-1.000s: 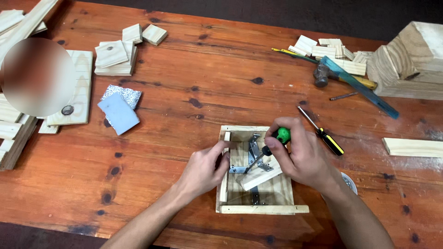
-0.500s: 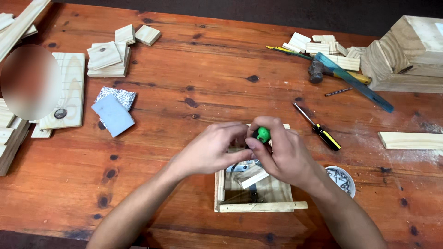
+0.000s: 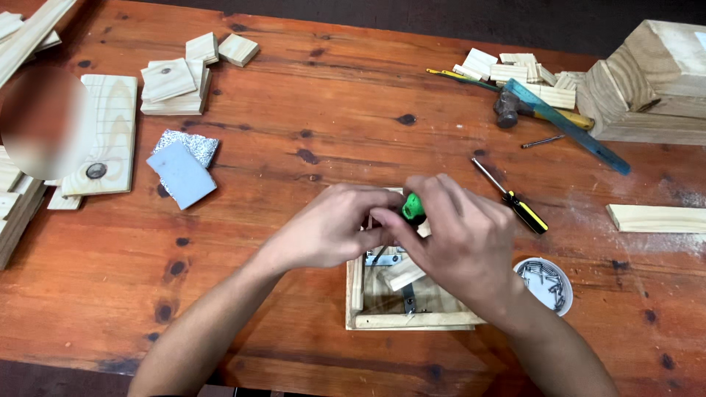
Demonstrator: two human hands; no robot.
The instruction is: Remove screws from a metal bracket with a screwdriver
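- Two hands were in view, the left hand point(image 3: 329, 228) and the right hand point(image 3: 460, 239).
- There were two screwdrivers: one green-handled screwdriver point(image 3: 412, 209) and one black-and-yellow screwdriver point(image 3: 512, 198).
- One hammer point(image 3: 510, 109) lay there.
- One small wooden frame point(image 3: 401, 320) stood there.
- One white dish of nails point(image 3: 546, 284) sat there.
- Two sanding blocks point(image 3: 182, 167) lay overlapped.
- One loose nail point(image 3: 543, 141) lay apart.

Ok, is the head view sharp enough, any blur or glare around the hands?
Head view: evenly lit, no harsh glare; the left hand and right hand look sharp, the green-handled screwdriver too. One round blurred patch sits at the left edge.
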